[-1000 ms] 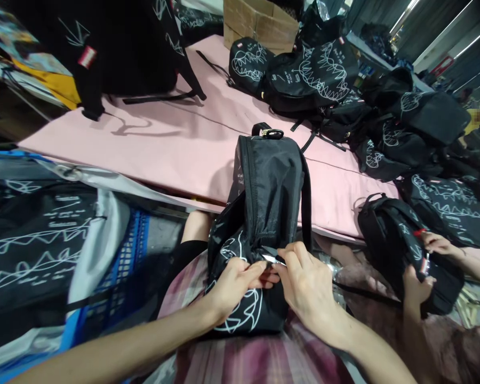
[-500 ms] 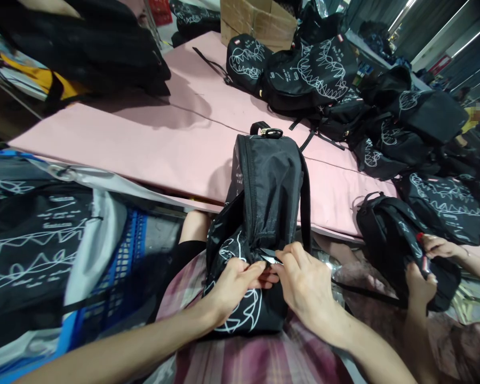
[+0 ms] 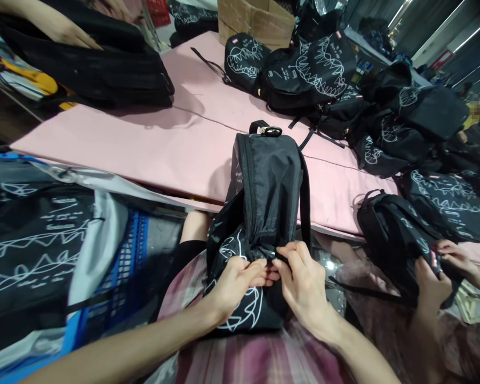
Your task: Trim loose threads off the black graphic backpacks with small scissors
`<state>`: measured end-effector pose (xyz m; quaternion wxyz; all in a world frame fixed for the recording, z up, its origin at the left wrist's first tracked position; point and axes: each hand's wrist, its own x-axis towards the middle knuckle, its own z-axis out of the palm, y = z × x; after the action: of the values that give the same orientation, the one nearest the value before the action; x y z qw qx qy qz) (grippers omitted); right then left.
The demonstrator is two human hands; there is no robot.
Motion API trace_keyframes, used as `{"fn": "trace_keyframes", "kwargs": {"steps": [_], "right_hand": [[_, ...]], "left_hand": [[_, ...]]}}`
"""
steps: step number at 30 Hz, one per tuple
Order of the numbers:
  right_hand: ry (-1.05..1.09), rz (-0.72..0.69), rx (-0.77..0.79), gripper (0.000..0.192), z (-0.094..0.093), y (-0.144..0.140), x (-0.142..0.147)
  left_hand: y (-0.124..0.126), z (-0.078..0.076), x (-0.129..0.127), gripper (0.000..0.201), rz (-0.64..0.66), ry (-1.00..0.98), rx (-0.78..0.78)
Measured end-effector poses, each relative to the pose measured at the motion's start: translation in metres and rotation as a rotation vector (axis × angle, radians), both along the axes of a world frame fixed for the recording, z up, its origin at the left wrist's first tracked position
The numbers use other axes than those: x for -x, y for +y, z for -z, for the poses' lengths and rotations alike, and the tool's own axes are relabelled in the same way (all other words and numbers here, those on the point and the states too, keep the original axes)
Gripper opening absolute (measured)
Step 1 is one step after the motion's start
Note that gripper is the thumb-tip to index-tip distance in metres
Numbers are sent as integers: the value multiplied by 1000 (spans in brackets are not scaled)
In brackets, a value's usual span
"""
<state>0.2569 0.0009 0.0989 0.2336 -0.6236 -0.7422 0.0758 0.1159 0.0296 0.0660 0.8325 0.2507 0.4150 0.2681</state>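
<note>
Open pink counter ahead-left of upright backpack: clear passage there. Backpack itself blocks straight-ahead reach, leaning against counter edge. Far right of counter crowded by pile of black backpacks; cardboard box behind. Far left: another person's hand pressing black bag. Left flank walled by blue crate. Right flank: co-worker's hands on another backpack.

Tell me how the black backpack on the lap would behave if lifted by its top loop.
The black backpack looks soft: its fabric creases and bunches where the left hand and right hand pinch it, so it would probably sag. It leans on the pink table, so it may slump if released. It appears fairly light.
</note>
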Motion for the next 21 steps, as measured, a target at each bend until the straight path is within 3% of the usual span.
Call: {"fn": "trace_keyframes", "kwargs": {"steps": [5,12,17,21], "right_hand": [[228,102,21,16,-3,3,-12],[-122,-84,110,21,-18,3,-9],[-281,-72,77,20,-21,6,0],[-287,-74,58,20,-15,9,5]], "left_hand": [[-1,1,2,59,-4,76,11],[1,-1,2,54,14,23,-15],[0,-2,1,43,-4,-56,-8],[-1,-1,1,43,-18,-71,-15]]}}
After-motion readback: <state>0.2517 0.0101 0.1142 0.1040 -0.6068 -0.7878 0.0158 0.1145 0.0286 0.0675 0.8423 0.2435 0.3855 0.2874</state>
